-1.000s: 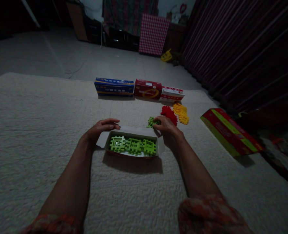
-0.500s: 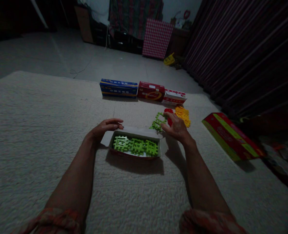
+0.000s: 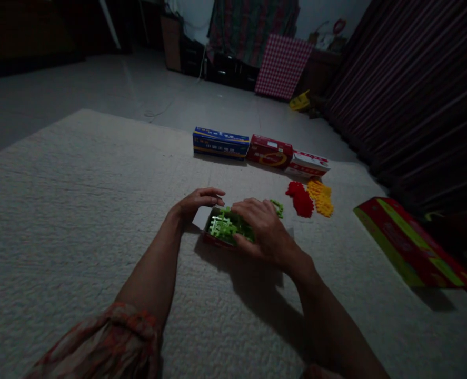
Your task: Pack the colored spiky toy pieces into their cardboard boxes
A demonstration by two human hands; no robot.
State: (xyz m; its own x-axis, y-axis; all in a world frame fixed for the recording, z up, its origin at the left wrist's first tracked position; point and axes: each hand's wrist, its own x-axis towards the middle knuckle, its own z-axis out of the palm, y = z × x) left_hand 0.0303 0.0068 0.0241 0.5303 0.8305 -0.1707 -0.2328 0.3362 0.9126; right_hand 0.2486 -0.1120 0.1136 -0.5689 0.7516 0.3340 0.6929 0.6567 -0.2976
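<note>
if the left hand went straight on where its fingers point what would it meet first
Probably the right hand, over the box of green pieces, though the depth between it and the left hand is hard to judge.

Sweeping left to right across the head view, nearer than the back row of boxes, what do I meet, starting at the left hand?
Left hand, right hand over an open cardboard box holding green plastic lattice pieces, red toothed pieces, yellow toothed pieces, long red-and-lime-green box.
</note>
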